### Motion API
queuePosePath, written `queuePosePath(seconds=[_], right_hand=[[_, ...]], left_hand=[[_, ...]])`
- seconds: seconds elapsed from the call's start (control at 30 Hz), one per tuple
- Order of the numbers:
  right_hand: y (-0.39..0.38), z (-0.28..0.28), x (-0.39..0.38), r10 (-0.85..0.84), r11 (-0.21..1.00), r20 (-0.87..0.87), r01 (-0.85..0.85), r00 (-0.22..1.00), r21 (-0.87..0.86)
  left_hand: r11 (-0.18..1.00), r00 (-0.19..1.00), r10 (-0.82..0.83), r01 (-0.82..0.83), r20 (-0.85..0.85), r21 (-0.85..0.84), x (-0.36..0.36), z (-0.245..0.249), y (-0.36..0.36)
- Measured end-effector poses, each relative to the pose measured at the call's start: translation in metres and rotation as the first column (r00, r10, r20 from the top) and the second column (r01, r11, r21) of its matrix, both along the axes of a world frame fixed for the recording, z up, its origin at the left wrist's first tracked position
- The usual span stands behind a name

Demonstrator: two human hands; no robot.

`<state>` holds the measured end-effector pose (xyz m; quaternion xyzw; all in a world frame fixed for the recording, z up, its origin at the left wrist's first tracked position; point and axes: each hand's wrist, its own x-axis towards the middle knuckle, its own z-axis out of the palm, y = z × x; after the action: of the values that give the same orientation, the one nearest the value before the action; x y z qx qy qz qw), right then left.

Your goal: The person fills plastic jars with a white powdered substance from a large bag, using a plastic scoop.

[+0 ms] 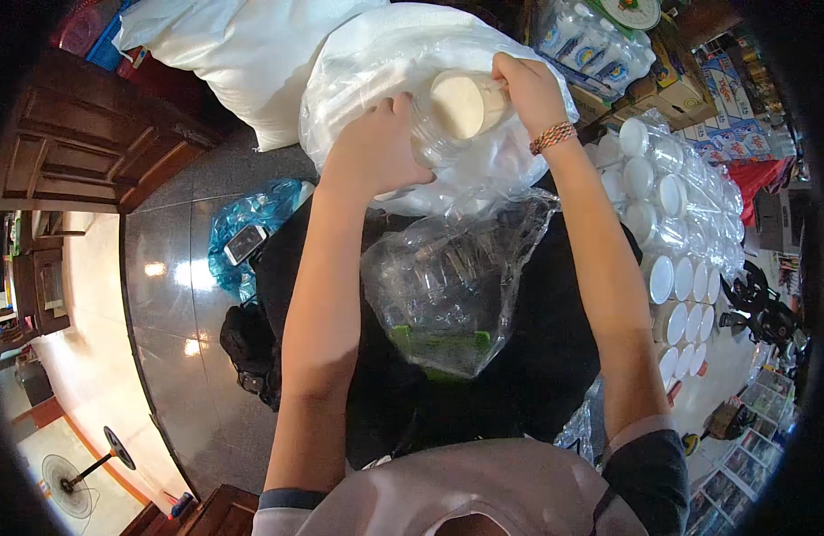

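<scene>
My right hand (530,89) is closed on the side of a cup (462,104) filled with cream-coloured powder, tilted over the mouth of a large white sack lined with clear plastic (349,85). My left hand (381,147) curls round a clear plastic jar (427,138) right beside the cup. Its fingertips are partly hidden. Below both hands, on my lap, lies a clear plastic bag (448,304) with clear containers inside and green marks near its bottom.
A second white sack (233,62) leans at the upper left. On the right are wrapped stacks of white-lidded jars (671,196). A phone (245,243) rests on a blue plastic bag (251,210) at the left. Wrapped bottles (591,45) stand at the upper right.
</scene>
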<state>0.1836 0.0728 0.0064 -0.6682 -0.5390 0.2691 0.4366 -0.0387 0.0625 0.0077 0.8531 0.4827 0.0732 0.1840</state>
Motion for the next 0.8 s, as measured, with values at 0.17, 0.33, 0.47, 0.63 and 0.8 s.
queuePosePath(seconds=[0.17,0.33,0.47,0.63,0.8], right_hand=[[-0.011,0.014,-0.009,0.055,0.995,0.152,-0.067,0.987,0.073],[-0.017,0.025,-0.014,0.053,0.998,0.126,-0.058,0.991,0.033],[-0.019,0.026,-0.014,0.055,0.998,0.127,-0.059,0.990,0.030],[-0.020,0.025,-0.014,0.060,0.997,0.123,-0.064,0.991,0.033],[-0.027,0.036,-0.017,0.056,0.993,0.162,-0.072,0.985,0.095]], left_hand=[[0.999,1.000,0.010,-0.010,-0.012,0.031,0.001,0.002,-0.002],[0.999,0.999,0.030,-0.029,-0.014,0.034,0.003,0.006,-0.005],[0.997,0.999,0.015,-0.012,-0.037,0.080,0.004,0.008,-0.006],[0.992,0.997,0.032,-0.022,-0.074,0.127,0.005,0.006,-0.008],[0.983,0.997,0.015,-0.001,-0.077,0.186,0.007,0.009,-0.009]])
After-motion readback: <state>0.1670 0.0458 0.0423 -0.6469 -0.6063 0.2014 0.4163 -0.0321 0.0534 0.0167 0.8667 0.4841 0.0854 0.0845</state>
